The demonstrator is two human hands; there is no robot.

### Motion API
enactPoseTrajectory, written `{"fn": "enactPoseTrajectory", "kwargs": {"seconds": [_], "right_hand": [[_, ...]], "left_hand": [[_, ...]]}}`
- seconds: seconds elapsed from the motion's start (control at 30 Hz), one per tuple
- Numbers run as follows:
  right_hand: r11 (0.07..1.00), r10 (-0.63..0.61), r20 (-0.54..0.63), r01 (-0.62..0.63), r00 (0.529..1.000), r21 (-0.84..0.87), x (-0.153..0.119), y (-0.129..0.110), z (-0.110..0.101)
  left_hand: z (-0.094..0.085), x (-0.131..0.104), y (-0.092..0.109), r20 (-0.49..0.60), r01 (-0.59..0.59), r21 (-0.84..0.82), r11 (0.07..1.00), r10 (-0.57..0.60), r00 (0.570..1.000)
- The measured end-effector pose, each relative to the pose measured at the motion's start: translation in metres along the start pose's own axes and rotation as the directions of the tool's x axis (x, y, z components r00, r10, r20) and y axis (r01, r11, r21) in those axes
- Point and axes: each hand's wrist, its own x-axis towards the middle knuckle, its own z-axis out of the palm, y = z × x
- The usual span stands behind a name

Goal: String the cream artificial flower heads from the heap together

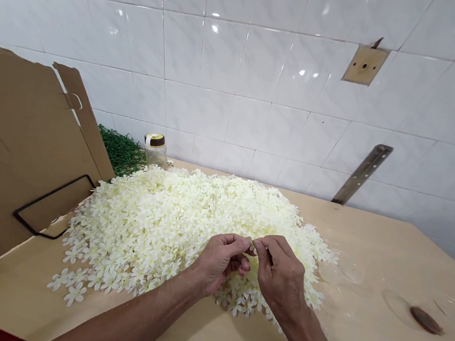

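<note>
A big heap of small cream-white artificial flowers (168, 224) lies on a light wooden table (385, 285). My left hand (220, 260) and my right hand (278, 275) meet over the heap's near right side. Their fingertips pinch together on one small flower piece (253, 247) between them, which the fingers mostly hide. Both forearms reach in from the bottom edge.
A large flattened cardboard box (10, 161) with a black wire frame (51, 204) leans at the left. Behind the heap stand a small brown-lidded jar (156, 149) and a patch of green artificial grass (123, 152). A white tiled wall (267, 74) backs the table. A dark knot (425, 320) marks the right side.
</note>
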Motion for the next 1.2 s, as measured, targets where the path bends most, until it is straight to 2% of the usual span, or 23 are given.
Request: {"fn": "enactPoseTrajectory", "kwargs": {"seconds": [0.23, 0.47, 0.83, 1.2], "right_hand": [[0.999, 0.021, -0.026, -0.020, 0.999, 0.025, 0.0001, 0.0020, 0.0001], [0.996, 0.058, 0.010, -0.059, 0.998, 0.062, 0.0001, 0.0008, 0.0003], [1.000, 0.007, -0.028, -0.007, 1.000, -0.017, -0.0005, -0.0006, -0.0016], [0.999, 0.009, -0.003, -0.010, 1.000, -0.051, -0.0009, 0.0003, 0.0039]], "left_hand": [[0.0003, 0.0014, -0.0022, -0.027, -0.013, -0.002, 1.000, 0.013, 1.000], [-0.0015, 0.0036, -0.0031, -0.028, -0.017, -0.002, 1.000, 0.017, 0.999], [-0.0009, 0.0021, -0.0037, -0.013, -0.030, 0.001, 1.000, 0.030, 0.999], [0.0010, 0.0006, -0.0037, -0.027, -0.036, 0.022, 0.999, 0.036, 0.999]]}}
